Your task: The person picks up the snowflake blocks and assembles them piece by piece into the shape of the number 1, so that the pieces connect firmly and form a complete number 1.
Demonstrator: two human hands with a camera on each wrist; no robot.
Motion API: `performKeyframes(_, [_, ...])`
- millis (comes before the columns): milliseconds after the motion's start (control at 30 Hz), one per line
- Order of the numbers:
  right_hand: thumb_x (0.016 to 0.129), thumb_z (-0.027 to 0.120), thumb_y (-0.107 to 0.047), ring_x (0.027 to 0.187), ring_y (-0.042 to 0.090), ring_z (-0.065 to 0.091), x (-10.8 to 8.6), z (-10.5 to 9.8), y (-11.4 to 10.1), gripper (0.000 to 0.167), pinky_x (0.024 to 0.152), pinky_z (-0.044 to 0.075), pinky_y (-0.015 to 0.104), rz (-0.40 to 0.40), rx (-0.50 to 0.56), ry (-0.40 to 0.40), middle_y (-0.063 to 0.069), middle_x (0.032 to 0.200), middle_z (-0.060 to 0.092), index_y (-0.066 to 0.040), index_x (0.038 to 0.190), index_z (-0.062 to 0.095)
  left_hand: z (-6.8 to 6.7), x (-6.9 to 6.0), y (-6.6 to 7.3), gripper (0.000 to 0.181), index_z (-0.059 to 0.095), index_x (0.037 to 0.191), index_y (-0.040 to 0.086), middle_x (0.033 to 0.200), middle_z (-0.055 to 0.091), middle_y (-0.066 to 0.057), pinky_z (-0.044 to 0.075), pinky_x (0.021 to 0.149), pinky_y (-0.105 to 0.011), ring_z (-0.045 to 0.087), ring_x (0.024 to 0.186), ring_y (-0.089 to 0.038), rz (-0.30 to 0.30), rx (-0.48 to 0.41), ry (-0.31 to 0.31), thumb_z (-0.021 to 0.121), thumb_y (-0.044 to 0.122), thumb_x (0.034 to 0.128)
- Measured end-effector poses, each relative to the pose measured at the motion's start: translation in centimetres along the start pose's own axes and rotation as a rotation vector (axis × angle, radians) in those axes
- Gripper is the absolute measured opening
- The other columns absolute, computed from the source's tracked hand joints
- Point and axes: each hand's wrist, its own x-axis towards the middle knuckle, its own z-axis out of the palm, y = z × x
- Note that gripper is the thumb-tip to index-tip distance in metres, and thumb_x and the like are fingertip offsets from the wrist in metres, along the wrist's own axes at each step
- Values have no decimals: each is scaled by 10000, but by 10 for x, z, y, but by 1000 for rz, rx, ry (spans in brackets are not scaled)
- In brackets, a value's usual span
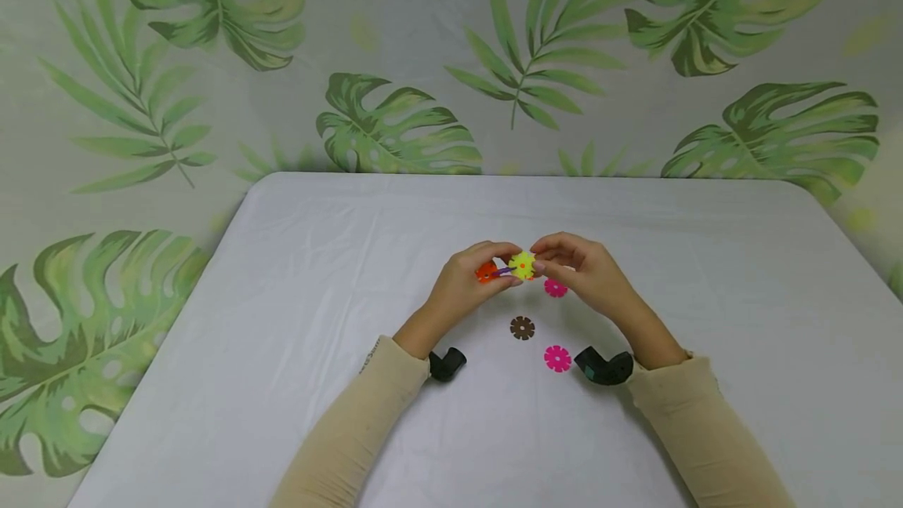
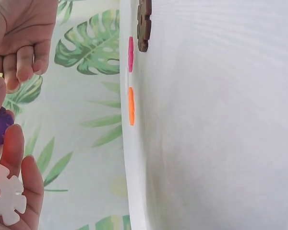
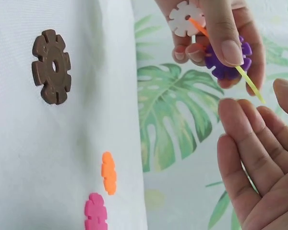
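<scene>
My left hand [image 1: 469, 277] pinches a joined chain of notched discs. In the right wrist view, its thumb lies over the purple disc [image 3: 220, 69], with an orange disc [image 3: 198, 28] linking to the white disc [image 3: 185, 18] and a yellow disc [image 3: 249, 84] seen edge-on at the other end. The yellow disc [image 1: 522, 266] faces the head camera between both hands. Beside it is my right hand [image 1: 589, 269]; in the right wrist view, the fingers of this hand [image 3: 264, 163] are loosely extended, close to the yellow edge without visibly gripping it.
On the white tablecloth [image 1: 282, 296] lie a brown disc [image 1: 522, 328], a pink disc [image 1: 557, 359] nearer the front, and another pink disc [image 1: 556, 288] below the right hand. A loose orange disc [image 3: 108, 173] lies beside that farther pink disc. Black wrist devices [image 1: 604, 367] show near both sleeves.
</scene>
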Motion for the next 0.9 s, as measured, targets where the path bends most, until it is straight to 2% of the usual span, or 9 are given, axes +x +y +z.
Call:
performKeyframes(200, [840,624,-49,933,118,589,-2,-9,-4,316,777,475,203,-6,-62,21,120,1068,598,2,1140,536,-1,0,0,379,621,1085,49,972,620,-16,433,762,-151,566,851,-214,-6,-2,16,745,108,731])
performKeyframes(433, [802,645,20,1005,259,548,-9,-18,-16,404,809,449,180,21,-95,30,167,1122,569,36,1180,503,-1,0,-1,397,618,1083,46,975,620,-21,430,768,-140,571,848,-205,-5,-1,25,756,62,712])
performKeyframes(633, [803,671,-74,1056,235,526,-14,-25,12,441,864,441,272,55,-125,-18,133,1157,559,-15,1206,500,-1,0,-1,389,615,1079,40,960,622,-30,430,769,-139,572,845,-208,7,0,32,753,86,718])
performKeyframes(767, [804,675,-92,1064,244,518,-15,-26,28,454,885,427,296,62,-108,-47,149,1167,550,11,1207,493,-1,0,-1,388,616,1077,44,947,622,-30,433,764,-148,570,842,-213,7,-3,35,754,77,717])
performKeyframes(900, [805,679,-107,1060,254,522,-15,-24,40,454,895,424,341,115,-122,-80,138,1165,554,13,1203,496,-1,0,-2,389,615,1078,45,946,622,-28,435,759,-150,569,842,-213,3,2,34,755,77,716])
